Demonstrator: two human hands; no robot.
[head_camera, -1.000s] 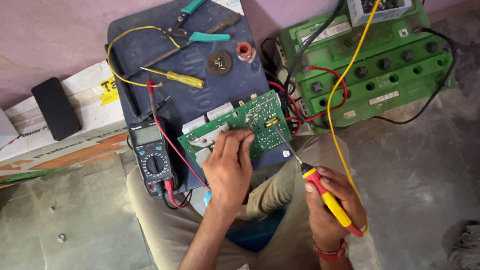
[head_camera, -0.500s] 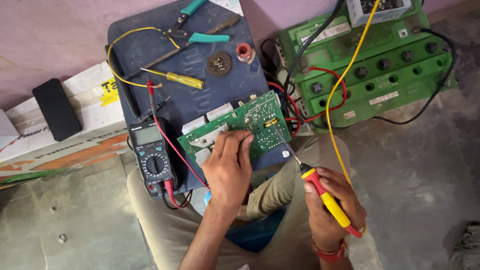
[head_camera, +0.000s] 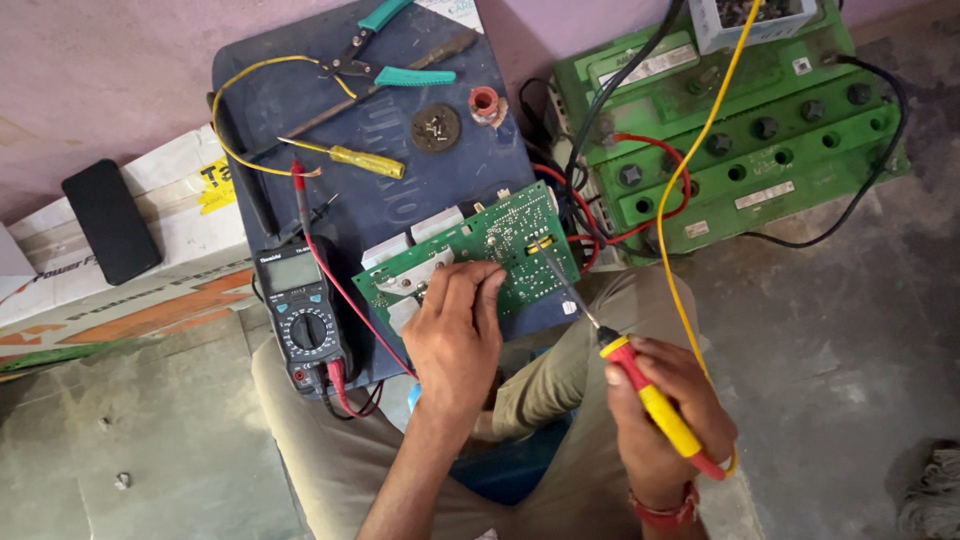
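Two big things are framing your work: the green battery (head_camera: 740, 140) lying to your right with its red and black leads, and the dark blue case (head_camera: 370, 190) sitting across your knees as a bench. On that case the green circuit board (head_camera: 480, 250) is resting at the near right corner, tilted, with the digital multimeter (head_camera: 305, 315) lying just beside it to the left, its red probe lead running up over the case. Your left hand (head_camera: 455, 335) is pressing down on the near edge of the board, fingertips curled onto it, so it is pinning the board rather than clasping it. Your right hand (head_camera: 665, 420) is clenched around the yellow-and-red handle of the soldering iron (head_camera: 610, 350), whose thin tip is reaching to the board's middle right area; whether it is touching a joint I cannot tell. Keep the left fingers bearing firmly on the edge, well off the spot you are heating, and keep the yellow cord trailing clear of the board. Farther up the case, the yellow screwdriver (head_camera: 360, 160), the teal-handled pliers (head_camera: 385, 55) and a small dish of screws (head_camera: 437, 127) are lying well apart from your hands.
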